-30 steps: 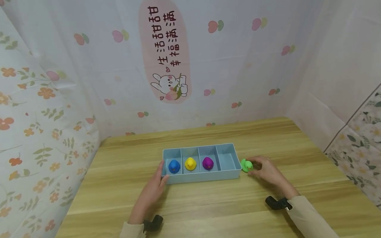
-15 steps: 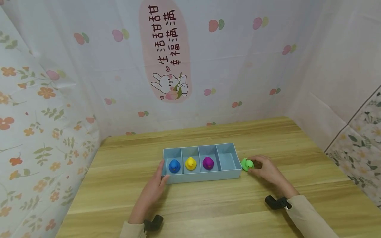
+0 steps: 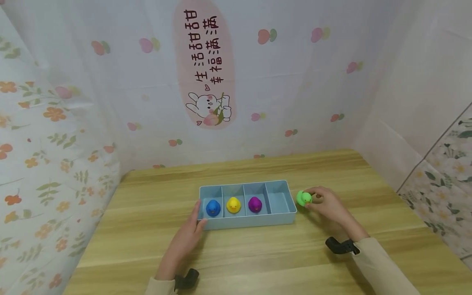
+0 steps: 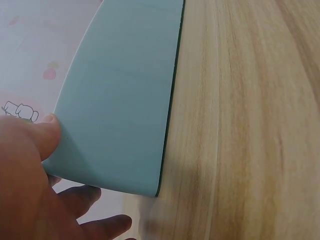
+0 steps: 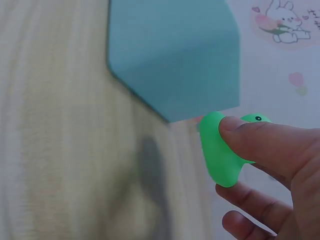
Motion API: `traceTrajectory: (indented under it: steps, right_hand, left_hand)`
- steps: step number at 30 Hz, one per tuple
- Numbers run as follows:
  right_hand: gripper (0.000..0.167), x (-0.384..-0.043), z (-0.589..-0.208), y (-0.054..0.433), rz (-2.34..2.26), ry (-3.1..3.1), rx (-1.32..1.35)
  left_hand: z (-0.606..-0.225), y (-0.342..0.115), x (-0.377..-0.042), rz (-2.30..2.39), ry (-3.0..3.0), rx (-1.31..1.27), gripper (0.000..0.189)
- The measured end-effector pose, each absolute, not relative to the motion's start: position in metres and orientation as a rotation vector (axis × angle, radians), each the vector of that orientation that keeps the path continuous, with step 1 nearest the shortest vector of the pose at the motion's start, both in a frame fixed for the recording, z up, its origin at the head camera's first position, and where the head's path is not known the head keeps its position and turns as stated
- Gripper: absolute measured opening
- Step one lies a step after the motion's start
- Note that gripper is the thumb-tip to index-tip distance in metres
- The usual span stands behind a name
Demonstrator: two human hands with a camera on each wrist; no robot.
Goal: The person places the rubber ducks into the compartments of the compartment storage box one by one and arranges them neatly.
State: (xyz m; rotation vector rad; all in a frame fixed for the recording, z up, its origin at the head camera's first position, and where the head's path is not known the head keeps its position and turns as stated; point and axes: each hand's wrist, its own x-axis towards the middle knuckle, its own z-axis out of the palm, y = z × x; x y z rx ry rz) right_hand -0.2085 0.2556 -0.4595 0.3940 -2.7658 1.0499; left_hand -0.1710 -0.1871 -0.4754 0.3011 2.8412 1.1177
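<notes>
A light blue divided box [image 3: 250, 221] has a row of compartments, with a blue duck [image 3: 213, 208], a yellow duck [image 3: 233, 205] and a purple duck [image 3: 255, 204] each in its own, left to right. The rightmost compartment [image 3: 279, 202] holds nothing. My left hand [image 3: 185, 237] grips the box's near left corner; in the left wrist view its thumb [image 4: 48, 136] lies on the long wall. Just past the right end, my right hand [image 3: 329, 206] pinches a green rubber duck [image 3: 304, 198] between thumb and fingers. The right wrist view shows that duck [image 5: 220, 152] raised off the table.
The wooden table [image 3: 243, 262] ends at a patterned cloth [image 3: 309, 94] hanging behind it. More flowered cloth hangs at the left [image 3: 48, 164] and right. A black wrist mount [image 3: 339, 246] sits on the right forearm, another [image 3: 187, 279] on the left.
My right hand has lifted the green duck from the table beside the box and raised it slightly. The left hand keeps its hold on the box's left end.
</notes>
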Motion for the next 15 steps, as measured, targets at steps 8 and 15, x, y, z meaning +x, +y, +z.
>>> traceTrajectory:
  steps: [8,15]
  right_hand:
    - [0.039,-0.216,-0.441,0.247,0.999,-2.724,0.42]
    - [0.039,-0.222,-0.432,0.233,1.009,-2.729,0.445]
  left_hand:
    - [-0.472,-0.188,-0.168,1.137,2.849,0.329,0.064]
    - [-0.473,-0.189,-0.169,1.138,2.866,0.357,0.064]
